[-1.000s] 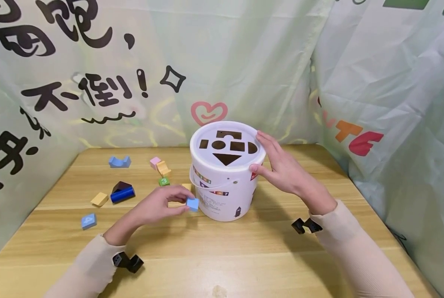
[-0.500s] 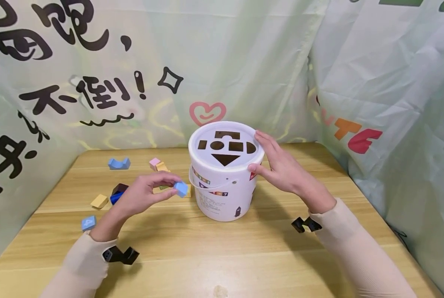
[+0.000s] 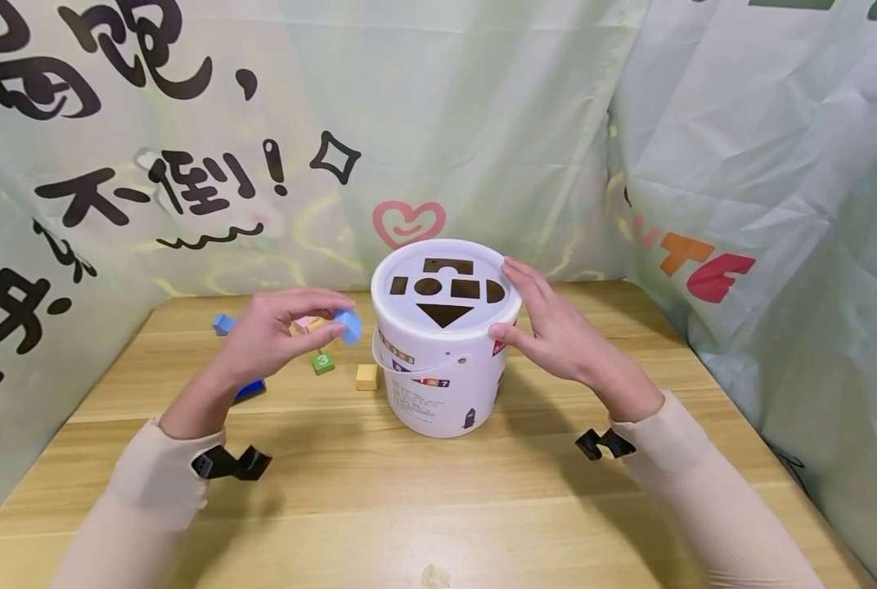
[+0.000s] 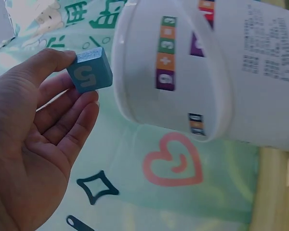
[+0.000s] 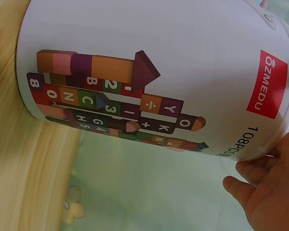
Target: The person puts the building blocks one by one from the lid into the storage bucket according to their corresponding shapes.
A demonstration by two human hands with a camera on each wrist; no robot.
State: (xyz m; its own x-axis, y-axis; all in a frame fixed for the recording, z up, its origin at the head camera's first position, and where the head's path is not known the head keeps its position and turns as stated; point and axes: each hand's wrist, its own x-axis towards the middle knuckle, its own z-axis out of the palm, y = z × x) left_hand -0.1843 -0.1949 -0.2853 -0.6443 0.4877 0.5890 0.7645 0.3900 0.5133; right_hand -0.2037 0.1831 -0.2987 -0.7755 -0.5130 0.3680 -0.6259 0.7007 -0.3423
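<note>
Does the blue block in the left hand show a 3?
No, the left wrist view shows a 5 on the blue block the left hand pinches.

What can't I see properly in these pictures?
Head view: inside the bucket; the lid covers it, holes look dark.
Head view: part of the pink block, behind the left hand.
Head view: part of the dark blue block, behind the left forearm.
Left wrist view: small print, blurred.

- My right hand (image 5: 269, 187) touches the white bucket (image 5: 197, 53) near its top edge.
- Facing me: a red "AZMEDU" label (image 5: 268, 84) and printed lettered blocks (image 5: 111, 96).
- The base meets a wooden table (image 5: 19, 168); pale green cloth (image 5: 154, 192) hangs beyond.
</note>
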